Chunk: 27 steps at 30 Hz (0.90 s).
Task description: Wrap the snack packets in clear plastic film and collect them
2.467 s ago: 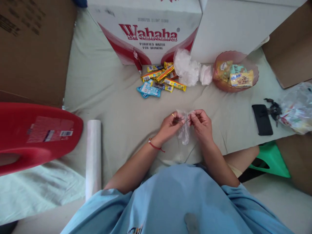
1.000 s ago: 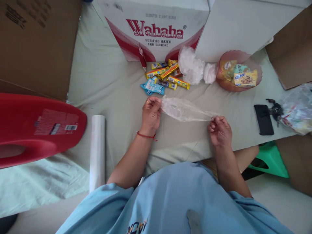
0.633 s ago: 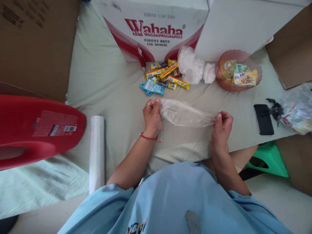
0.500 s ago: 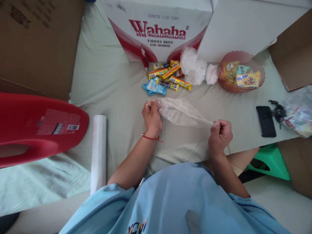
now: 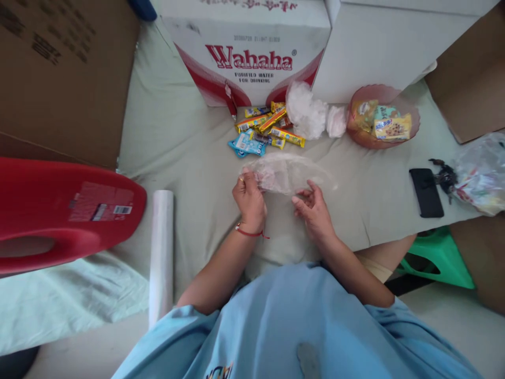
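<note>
A clear plastic bag (image 5: 282,172) stretches sideways above the cloth, with something pinkish showing through at its left end. My left hand (image 5: 249,197) is closed around that left end. Beside the bag's lower edge, my right hand (image 5: 313,210) has its fingers apart and holds nothing; whether a fingertip touches the film is unclear. Just beyond the bag lie several yellow snack sticks (image 5: 290,137) and a blue star-shaped packet (image 5: 248,143).
Crumpled white plastic bags (image 5: 307,113) sit beside a pink bowl (image 5: 355,134) of snacks. A Wahaha carton (image 5: 256,39) stands behind. At left are a red jug (image 5: 110,210) and a white roll (image 5: 161,252); a black phone (image 5: 426,193) lies right.
My right hand has let go of the bag's right end and moved left, fingers opening. The bag's right end now hangs loose and spreads out. My left hand keeps its grip.
</note>
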Available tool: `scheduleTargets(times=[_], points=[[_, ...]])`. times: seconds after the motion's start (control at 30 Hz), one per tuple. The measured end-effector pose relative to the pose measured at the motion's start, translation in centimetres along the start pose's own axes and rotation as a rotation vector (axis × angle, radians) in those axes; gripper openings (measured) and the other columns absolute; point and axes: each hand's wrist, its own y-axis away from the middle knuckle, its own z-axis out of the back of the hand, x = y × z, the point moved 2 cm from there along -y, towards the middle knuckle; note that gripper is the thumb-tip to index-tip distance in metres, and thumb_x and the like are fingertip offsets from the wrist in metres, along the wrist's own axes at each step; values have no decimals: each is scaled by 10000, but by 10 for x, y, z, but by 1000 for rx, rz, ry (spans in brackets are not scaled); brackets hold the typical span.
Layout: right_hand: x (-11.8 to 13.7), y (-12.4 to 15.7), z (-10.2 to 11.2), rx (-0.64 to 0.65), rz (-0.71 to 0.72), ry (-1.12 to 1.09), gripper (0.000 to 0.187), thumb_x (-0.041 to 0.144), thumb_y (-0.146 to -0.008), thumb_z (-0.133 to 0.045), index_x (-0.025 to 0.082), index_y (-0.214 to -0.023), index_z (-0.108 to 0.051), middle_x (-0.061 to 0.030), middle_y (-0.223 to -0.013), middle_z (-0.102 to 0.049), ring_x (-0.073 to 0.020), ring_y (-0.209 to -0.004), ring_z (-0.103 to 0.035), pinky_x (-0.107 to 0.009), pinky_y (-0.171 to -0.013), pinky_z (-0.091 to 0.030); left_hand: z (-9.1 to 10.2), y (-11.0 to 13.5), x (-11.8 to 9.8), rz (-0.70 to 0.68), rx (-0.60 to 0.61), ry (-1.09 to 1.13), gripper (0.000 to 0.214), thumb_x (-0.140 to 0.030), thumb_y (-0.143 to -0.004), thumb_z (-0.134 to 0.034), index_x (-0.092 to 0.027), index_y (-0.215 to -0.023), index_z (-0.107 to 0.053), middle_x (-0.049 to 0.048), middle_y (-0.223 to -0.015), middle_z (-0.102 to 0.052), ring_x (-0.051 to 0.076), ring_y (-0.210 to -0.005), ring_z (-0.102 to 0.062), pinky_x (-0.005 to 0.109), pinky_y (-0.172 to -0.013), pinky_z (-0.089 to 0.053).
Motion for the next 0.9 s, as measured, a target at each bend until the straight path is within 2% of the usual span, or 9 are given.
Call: scheduleTargets(times=[0.07, 0.17, 0.27, 0.4, 0.5, 0.63, 0.77, 0.83, 0.9], points=[[3, -1, 1, -38, -33, -70, 759, 504, -689, -928, 307, -1332, -577, -11, -1087, -637, -127, -778, -602, -221, -558, -516, -2, 12, -8, 21, 25, 12, 592, -759, -908, -632, -212, -705, -537, -42, -652, -531, 107, -609, -509, 234, -593, -425], [5, 1, 4, -59, -81, -114, 532, 576, -708, -891, 243, -1054, -662, 5, -922, -635, -114, -709, -552, -220, -552, -472, -2, 29, -21, 58, 114, 8, 588, -767, -902, -635, -214, -730, -536, -46, -663, -514, 101, -602, -497, 223, -580, -421], [9, 1, 17, -105, -58, -114, 480, 553, -640, -928, 225, -826, -630, 23, -784, -603, -113, -666, -505, -239, -561, -450, 6, 34, -32, 55, 124, -41, 564, -739, -873, -700, -214, -739, -543, -65, -645, -461, 92, -584, -454, 216, -586, -429], [22, 1, 48, -48, -68, -21, 435, 526, -625, -938, 234, -797, -666, 5, -811, -660, -151, -722, -574, -266, -601, -478, 24, 20, -44, 11, 93, -117, 545, -669, -906, -704, -205, -675, -533, -31, -676, -540, 106, -668, -562, 219, -670, -503], [38, 4, 74, 71, -118, 46, 413, 537, -643, -935, 232, -770, -689, -19, -885, -719, -172, -782, -636, -287, -675, -539, 35, 7, -49, 131, 122, -69, 504, -653, -908, -702, -209, -728, -546, -17, -740, -619, 122, -697, -660, 224, -657, -541], [59, 8, 98, 248, -238, 44, 441, 544, -639, -950, 221, -773, -682, -22, -832, -726, -161, -727, -662, -289, -670, -573, 47, 1, -52, 322, 134, -86, 404, -591, -919, -716, -216, -843, -585, -46, -707, -623, 83, -491, -557, 197, -483, -461], [70, -5, 106, 355, -310, 97, 451, 540, -673, -922, 214, -812, -643, 13, -672, -663, -101, -484, -516, -230, -450, -410, 62, -6, -51, 384, 284, -316, 358, -517, -974, -628, -203, -804, -607, -66, -563, -506, 75, -373, -333, 221, -367, -236], [68, -19, 105, 361, -290, 167, 434, 530, -690, -895, 210, -809, -627, 28, -619, -626, -80, -431, -431, -223, -409, -309, 71, -11, -50, 363, 345, -506, 309, -467, -971, -609, -200, -815, -617, -63, -563, -493, 88, -392, -334, 233, -390, -236], [62, -33, 102, 353, -239, 275, 401, 521, -712, -855, 212, -781, -609, 39, -572, -583, -84, -428, -412, -230, -416, -283, 79, -14, -52, 239, 303, -723, 213, -400, -928, -646, -196, -870, -619, -45, -646, -544, 108, -478, -434, 236, -458, -325]])
